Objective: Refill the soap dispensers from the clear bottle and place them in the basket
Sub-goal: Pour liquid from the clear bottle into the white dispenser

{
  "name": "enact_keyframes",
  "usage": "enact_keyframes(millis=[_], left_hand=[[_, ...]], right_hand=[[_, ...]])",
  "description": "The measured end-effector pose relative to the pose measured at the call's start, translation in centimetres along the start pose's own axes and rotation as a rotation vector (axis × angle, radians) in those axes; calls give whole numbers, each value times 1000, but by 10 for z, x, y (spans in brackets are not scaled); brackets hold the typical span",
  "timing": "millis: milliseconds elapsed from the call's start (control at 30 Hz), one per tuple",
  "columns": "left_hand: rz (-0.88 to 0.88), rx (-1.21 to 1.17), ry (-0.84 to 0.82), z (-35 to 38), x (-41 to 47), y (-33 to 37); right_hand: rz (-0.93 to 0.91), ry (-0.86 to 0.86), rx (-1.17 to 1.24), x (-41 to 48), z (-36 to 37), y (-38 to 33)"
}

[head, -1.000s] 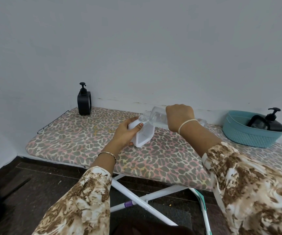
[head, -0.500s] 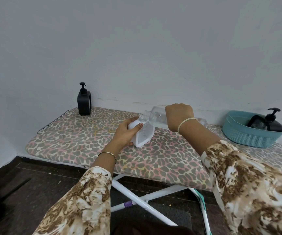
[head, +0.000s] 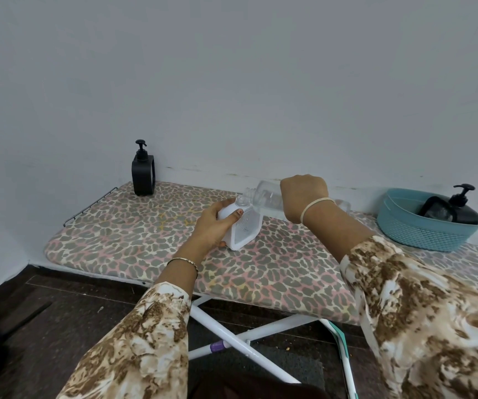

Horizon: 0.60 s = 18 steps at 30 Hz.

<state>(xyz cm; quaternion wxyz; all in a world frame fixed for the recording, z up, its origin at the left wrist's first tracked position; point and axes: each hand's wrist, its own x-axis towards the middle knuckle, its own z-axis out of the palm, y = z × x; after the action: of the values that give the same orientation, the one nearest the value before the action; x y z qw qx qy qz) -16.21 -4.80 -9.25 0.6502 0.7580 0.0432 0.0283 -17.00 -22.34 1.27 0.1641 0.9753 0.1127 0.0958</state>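
Note:
My left hand (head: 213, 226) grips a white soap dispenser (head: 243, 228) that stands slightly tilted on the ironing board, its pump off and its neck open. My right hand (head: 304, 197) holds the clear bottle (head: 263, 194) tipped on its side, mouth down-left right at the dispenser's neck. A black dispenser (head: 143, 174) with its pump on stands at the board's far left corner. In the teal basket (head: 422, 228) at the far right lies another black dispenser (head: 459, 210).
The leopard-print ironing board (head: 151, 234) runs along a white wall, with white legs (head: 232, 338) over a dark floor below. A small clear object (head: 343, 205) shows behind my right wrist. A wire rest (head: 88, 205) edges the board's left end.

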Motion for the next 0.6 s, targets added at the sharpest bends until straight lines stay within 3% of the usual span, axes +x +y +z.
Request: enact_keyframes(millis=[600], left_hand=[[5,2,2,1,-2,1]], right_hand=[[23,-29,5,-3,-2,-1]])
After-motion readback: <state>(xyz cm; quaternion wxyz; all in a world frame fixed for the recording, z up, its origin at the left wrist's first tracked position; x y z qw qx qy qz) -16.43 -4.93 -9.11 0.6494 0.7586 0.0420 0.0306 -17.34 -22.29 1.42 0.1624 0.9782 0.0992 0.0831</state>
